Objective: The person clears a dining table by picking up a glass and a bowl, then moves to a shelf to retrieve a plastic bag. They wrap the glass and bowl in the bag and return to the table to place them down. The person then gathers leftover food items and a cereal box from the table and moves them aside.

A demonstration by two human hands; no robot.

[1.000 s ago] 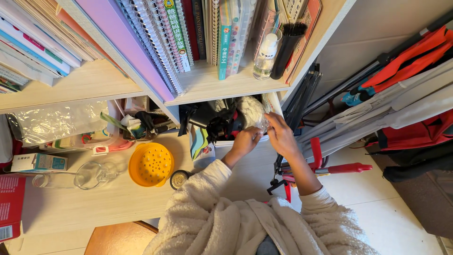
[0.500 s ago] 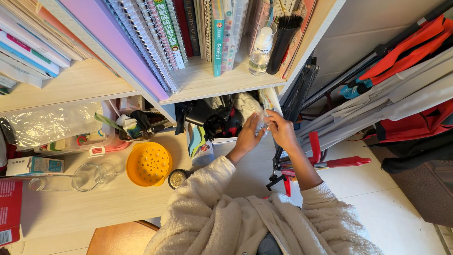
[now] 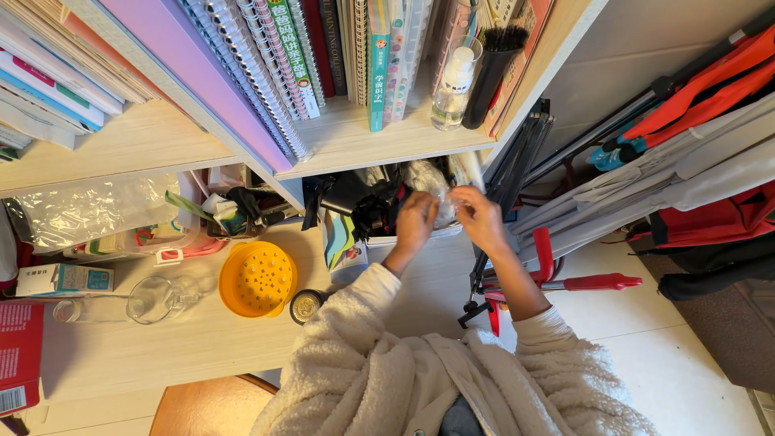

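Note:
My left hand [image 3: 415, 221] and my right hand [image 3: 476, 216] are raised side by side over a white box [image 3: 404, 239] packed with dark cables and gear under the shelf. Between their fingers they pinch a small clear plastic bag [image 3: 443, 200]. Behind it a crumpled clear bag with something pale inside [image 3: 421, 176] sticks out of the box. Both forearms wear cream fleece sleeves.
A yellow perforated bowl [image 3: 258, 279], a small round tin [image 3: 305, 306] and a glass pitcher on its side [image 3: 157, 299] lie on the wooden desk [image 3: 161, 347]. Books, a clear bottle [image 3: 452, 90] and a black brush [image 3: 494, 64] fill the shelf above. Folded stands with red handles [image 3: 593, 282] lean right.
Both hands have lifted slightly from the box and drawn together on the small clear bag. The view has shifted a little.

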